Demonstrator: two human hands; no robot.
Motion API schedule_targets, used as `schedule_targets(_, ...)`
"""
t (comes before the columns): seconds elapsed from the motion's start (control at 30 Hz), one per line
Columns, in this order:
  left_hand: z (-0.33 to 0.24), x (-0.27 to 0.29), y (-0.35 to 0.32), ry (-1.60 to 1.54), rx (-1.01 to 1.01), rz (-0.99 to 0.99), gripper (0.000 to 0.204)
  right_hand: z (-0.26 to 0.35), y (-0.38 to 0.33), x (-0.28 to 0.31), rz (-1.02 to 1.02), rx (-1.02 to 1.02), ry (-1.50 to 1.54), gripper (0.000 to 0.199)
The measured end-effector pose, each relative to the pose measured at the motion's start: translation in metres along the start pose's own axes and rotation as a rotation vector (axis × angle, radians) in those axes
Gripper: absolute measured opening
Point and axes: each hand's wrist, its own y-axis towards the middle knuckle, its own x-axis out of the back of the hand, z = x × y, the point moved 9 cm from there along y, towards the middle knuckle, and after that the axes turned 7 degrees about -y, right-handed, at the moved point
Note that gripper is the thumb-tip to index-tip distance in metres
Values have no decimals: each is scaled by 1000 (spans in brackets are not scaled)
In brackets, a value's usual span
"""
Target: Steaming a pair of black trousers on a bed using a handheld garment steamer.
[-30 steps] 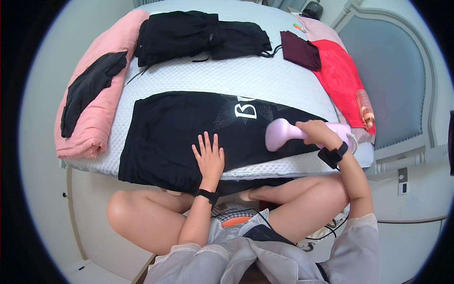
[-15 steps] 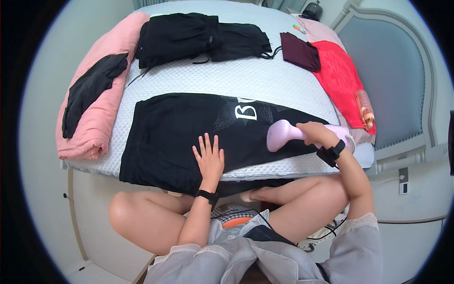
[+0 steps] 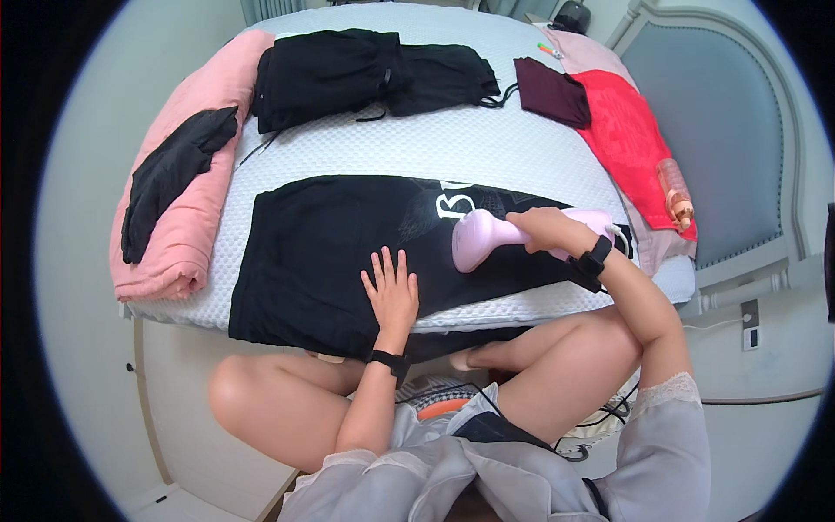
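A black garment (image 3: 313,252) with a white print lies spread over the near side of the bed, part of it hanging past the edge. My left hand (image 3: 391,294) rests flat on it, fingers spread. In my right hand (image 3: 552,231) is a pale pink handheld garment steamer (image 3: 477,242), my fingers wrapped around its handle. The steamer's head is on or just above the cloth, below the print and to the right of my left hand; whether it touches cannot be made out. A white cord end shows behind the handle.
Folded black clothes (image 3: 330,78) and a dark maroon cloth (image 3: 552,91) lie across the bed (image 3: 374,155). A rolled pink quilt (image 3: 165,261) with a dark garment (image 3: 178,178) is at left. At right are a red cloth (image 3: 622,126), a spray bottle (image 3: 675,191) and the headboard (image 3: 713,122).
My right hand has moved the steamer left across the black garment, closer to my left hand. My left hand stays flat on the cloth. The whole view has shifted slightly.
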Motion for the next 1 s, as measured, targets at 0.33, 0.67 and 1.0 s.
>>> schedule_targets(0.33,-1,-1,-2,-6,-13,-3,50,-63,-27,-22,110,-166,-65,40)
schedule_targets(0.67,0,-6,-1,52,-24,-4,51,-24,6,10,73,-119,-30,39)
schedule_targets(1.0,0,-5,-2,46,-30,1,55,-55,-1,-16,20,-100,57,44)
